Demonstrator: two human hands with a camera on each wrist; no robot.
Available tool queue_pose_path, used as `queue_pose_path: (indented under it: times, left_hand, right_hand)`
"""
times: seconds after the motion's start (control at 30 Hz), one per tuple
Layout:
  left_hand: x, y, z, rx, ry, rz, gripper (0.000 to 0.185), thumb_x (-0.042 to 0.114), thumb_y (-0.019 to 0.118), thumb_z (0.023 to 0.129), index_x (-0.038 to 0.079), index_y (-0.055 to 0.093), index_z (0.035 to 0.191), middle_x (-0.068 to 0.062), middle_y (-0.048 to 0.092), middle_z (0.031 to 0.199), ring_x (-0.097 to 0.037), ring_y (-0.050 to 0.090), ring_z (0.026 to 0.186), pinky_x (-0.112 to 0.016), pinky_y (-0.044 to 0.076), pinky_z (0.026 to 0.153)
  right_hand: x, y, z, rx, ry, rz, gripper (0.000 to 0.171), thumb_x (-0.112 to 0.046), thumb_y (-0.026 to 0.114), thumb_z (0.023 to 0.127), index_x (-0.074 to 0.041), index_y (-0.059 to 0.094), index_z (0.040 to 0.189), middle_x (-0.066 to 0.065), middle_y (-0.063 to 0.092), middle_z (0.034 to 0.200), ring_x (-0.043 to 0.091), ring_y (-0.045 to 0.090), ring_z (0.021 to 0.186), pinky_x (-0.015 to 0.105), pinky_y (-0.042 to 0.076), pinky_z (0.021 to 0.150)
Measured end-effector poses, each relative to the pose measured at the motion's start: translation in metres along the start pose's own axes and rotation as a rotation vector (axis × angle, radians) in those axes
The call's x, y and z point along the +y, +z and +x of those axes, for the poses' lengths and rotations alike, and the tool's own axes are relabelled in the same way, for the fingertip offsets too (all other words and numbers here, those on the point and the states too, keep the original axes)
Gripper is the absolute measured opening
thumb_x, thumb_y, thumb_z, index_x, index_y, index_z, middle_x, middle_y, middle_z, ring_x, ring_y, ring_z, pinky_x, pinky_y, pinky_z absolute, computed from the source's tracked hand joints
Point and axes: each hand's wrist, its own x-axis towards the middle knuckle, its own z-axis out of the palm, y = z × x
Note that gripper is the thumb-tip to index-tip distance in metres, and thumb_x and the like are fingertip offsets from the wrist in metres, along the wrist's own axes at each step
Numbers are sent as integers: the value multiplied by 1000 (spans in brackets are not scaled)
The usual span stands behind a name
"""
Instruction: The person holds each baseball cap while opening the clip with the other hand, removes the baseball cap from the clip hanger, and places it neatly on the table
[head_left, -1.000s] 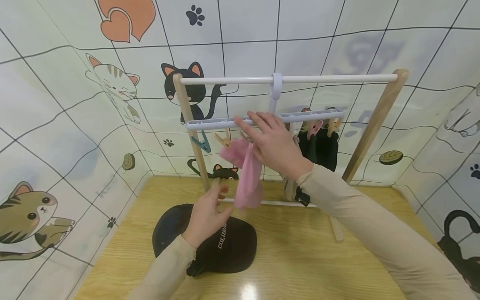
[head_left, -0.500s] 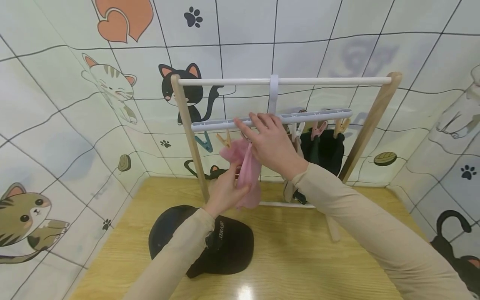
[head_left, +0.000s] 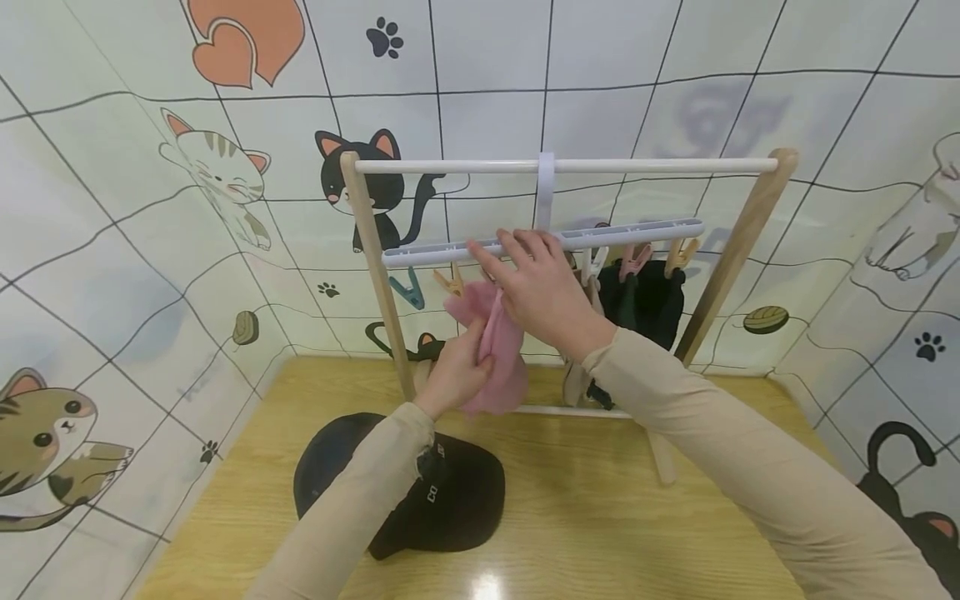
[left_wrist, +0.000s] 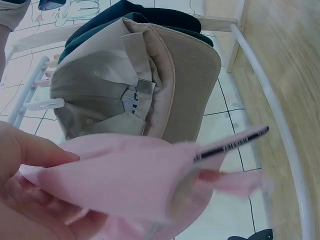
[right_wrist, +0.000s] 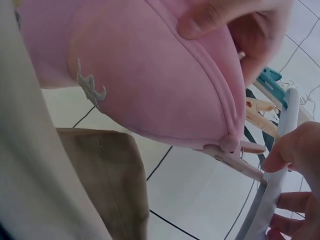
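We note a pink cap (head_left: 491, 337) hanging from a peg under the white clip bar (head_left: 637, 232), left of centre on the drying rack (head_left: 738, 242). The left hand (head_left: 453, 375) pinches the cap's lower part, fingers curled round the fabric. The right hand (head_left: 543, 287) rests over the clip bar just above the cap, fingers curled round the bar. A beige cap (left_wrist: 145, 82) hangs just beside the pink one, and a dark cap (head_left: 645, 296) further right. A black cap (head_left: 457, 500) lies on the wooden table (head_left: 600, 517) below the left forearm.
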Motion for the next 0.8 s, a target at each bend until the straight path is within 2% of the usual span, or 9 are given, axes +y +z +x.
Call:
queue_pose_path:
  times: [0.07, 0.27, 0.37, 0.47, 0.6, 0.7, 0.8]
  left_hand:
    - [-2, 2, 0, 1, 25, 23, 23, -10, 58, 85, 0, 47, 102, -16, 60, 84, -28, 60, 75, -40, 49, 64]
    - [-7, 9, -1, 28, 67, 117, 24, -14, 53, 82, 1, 46, 100, -14, 57, 81, -27, 59, 71, -41, 48, 60]
    - [-5, 11, -3, 39, 88, 145, 24, -15, 53, 81, 0, 47, 98, -15, 58, 80, -28, 59, 68, -42, 47, 58]
    - [-3, 14, -5, 44, 138, 158, 25, -17, 53, 79, 0, 46, 97, -16, 60, 78, -29, 60, 65, -42, 47, 56]
    - [-1, 16, -6, 72, 199, 177, 29, -18, 53, 78, 0, 47, 100, -15, 62, 79, -30, 61, 64, -44, 48, 58]
    - [-1, 15, -7, 72, 200, 178, 32, -19, 54, 77, 0, 48, 102, -14, 61, 76, -29, 61, 63, -42, 47, 58]
    - [2, 16, -9, 43, 182, 166, 33, -17, 57, 77, -1, 49, 104, -14, 62, 77, -30, 64, 67, -41, 49, 58]
  right_hand:
    - [0, -2, 0, -6, 7, 16, 55, -9, 68, 88, -14, 51, 140, 22, 53, 132, 39, 47, 119, 52, 35, 99]
    - [-2, -10, -4, -29, 29, 105, 55, -8, 67, 88, -13, 51, 140, 20, 51, 136, 37, 44, 124, 53, 32, 103]
    - [-4, -10, -8, 21, 31, 165, 51, -5, 65, 88, -10, 53, 137, 19, 52, 130, 36, 44, 121, 50, 33, 103]
    - [-6, -10, -14, 118, 57, 198, 41, -4, 65, 85, -5, 60, 125, 19, 54, 117, 36, 50, 110, 49, 40, 95]
    - [-8, -9, -22, 189, 171, 262, 27, -9, 71, 83, -1, 62, 108, 16, 56, 104, 33, 54, 95, 46, 48, 81]
    - [-11, -6, -27, 164, 277, 342, 32, -15, 75, 82, -2, 61, 108, 13, 60, 104, 29, 57, 91, 44, 52, 74]
    - [-17, -2, -27, 143, 367, 424, 39, -19, 78, 82, -1, 57, 109, 13, 61, 102, 27, 59, 86, 41, 51, 68]
